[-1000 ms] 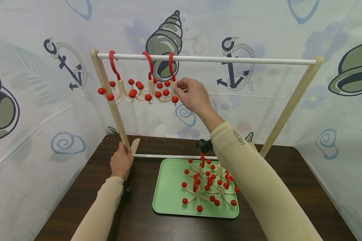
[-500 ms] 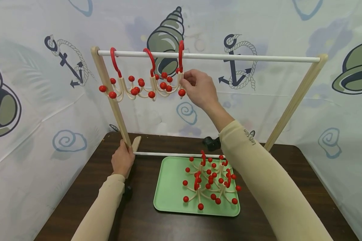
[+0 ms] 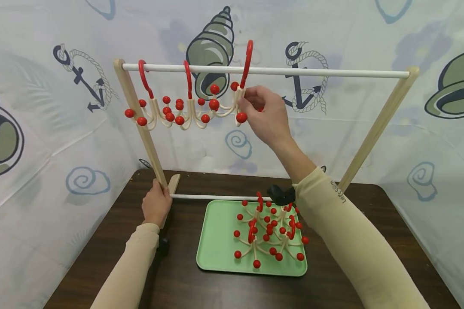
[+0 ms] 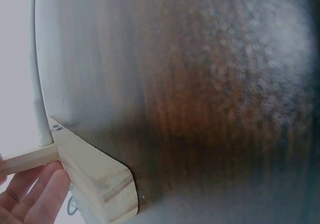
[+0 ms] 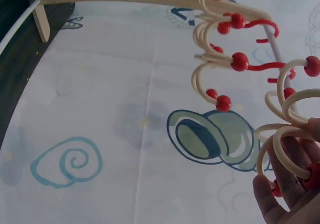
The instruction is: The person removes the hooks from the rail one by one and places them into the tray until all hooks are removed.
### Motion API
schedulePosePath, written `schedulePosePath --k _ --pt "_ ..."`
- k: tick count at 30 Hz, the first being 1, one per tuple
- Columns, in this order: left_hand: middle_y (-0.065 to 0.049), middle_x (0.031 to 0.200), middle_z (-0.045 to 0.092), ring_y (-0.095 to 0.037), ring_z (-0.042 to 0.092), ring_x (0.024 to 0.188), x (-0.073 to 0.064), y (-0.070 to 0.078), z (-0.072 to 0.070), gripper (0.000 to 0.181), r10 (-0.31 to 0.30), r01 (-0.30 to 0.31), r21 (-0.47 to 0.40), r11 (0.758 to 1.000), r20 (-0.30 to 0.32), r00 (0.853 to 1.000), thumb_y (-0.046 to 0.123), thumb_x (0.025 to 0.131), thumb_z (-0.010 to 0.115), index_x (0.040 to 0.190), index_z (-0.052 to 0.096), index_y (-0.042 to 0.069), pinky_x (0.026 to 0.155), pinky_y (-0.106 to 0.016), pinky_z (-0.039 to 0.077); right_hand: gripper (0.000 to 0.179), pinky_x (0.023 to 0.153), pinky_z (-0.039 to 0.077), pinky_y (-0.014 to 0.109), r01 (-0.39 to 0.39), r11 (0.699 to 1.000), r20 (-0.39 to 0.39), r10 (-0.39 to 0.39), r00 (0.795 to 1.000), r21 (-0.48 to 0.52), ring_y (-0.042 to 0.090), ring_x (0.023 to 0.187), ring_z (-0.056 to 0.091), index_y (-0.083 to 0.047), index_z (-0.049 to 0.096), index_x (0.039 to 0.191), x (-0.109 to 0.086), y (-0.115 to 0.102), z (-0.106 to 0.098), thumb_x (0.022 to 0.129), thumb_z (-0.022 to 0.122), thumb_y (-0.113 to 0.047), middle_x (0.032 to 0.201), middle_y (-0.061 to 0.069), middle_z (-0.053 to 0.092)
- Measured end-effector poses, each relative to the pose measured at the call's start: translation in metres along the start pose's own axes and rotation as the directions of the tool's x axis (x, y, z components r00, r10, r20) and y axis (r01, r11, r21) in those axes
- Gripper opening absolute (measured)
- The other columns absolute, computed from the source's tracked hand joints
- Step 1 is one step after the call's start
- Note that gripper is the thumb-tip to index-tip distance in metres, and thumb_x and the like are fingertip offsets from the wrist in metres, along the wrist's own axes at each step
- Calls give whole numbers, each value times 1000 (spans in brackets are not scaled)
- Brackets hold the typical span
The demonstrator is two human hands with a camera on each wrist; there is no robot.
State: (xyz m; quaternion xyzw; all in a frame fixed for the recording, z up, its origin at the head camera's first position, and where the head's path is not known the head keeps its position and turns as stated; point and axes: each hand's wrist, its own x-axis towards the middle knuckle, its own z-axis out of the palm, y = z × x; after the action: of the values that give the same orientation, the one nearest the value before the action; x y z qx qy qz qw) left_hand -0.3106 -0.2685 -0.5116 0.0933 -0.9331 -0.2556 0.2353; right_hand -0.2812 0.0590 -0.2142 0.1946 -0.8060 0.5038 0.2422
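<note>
My right hand (image 3: 268, 116) pinches the pale stem of a hanger with a red hook (image 3: 248, 60) and curved arms tipped with red balls. Its hook rises above the white top rod (image 3: 321, 72), tilted; whether it touches the rod I cannot tell. In the right wrist view, the fingers (image 5: 295, 184) lie among this hanger's pale arms (image 5: 287, 151). Two similar hangers hang from the rod to the left, by a left hook (image 3: 144, 79) and a middle hook (image 3: 188, 79). My left hand (image 3: 156, 204) grips the stand's left wooden post (image 3: 148, 148) near its foot.
A green tray (image 3: 216, 240) on the dark wooden table (image 3: 201, 292) bears several more red-hooked hangers. The stand's lower white rod (image 3: 212, 197) runs behind the tray. On the right rises the other wooden post (image 3: 375, 133). A patterned cloth (image 3: 352, 34) hangs behind.
My right hand has moved right and slightly up with the hanger, whose hook now stands higher over the rod and leans. The middle hanger has swung slightly. My left hand keeps its place.
</note>
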Motion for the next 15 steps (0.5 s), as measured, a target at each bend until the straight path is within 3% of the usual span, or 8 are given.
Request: schedulePosePath --k 9,12,15 --pt "-25 85 64 -46 63 70 1 -5 2 26 16 -16 2 1000 -6 1000 17 97 51 116 46 -1 60 -60 45 32 73 49 31 -31 992 5 30 1000 119 18 83 65 -4 66 121 -49 33 3 93 67 -17 98 8 74" --pt "-25 84 63 -46 62 69 0 -5 1 24 28 -28 0 1000 -8 1000 16 98 51 114 47 -1 60 -59 45 40 67 48 32 -88 985 66 79 995 147 20 75 65 -6 61 129 -63 48 12 91 68 -14 92 10 73" --pt "-25 84 63 -46 62 69 0 -3 0 24 29 -29 -5 1000 -7 1000 16 98 51 114 47 -1 59 -59 45 38 64 49 31 -177 974 164 154 974 141 22 69 64 -10 61 126 -75 62 22 89 67 -13 86 10 73"
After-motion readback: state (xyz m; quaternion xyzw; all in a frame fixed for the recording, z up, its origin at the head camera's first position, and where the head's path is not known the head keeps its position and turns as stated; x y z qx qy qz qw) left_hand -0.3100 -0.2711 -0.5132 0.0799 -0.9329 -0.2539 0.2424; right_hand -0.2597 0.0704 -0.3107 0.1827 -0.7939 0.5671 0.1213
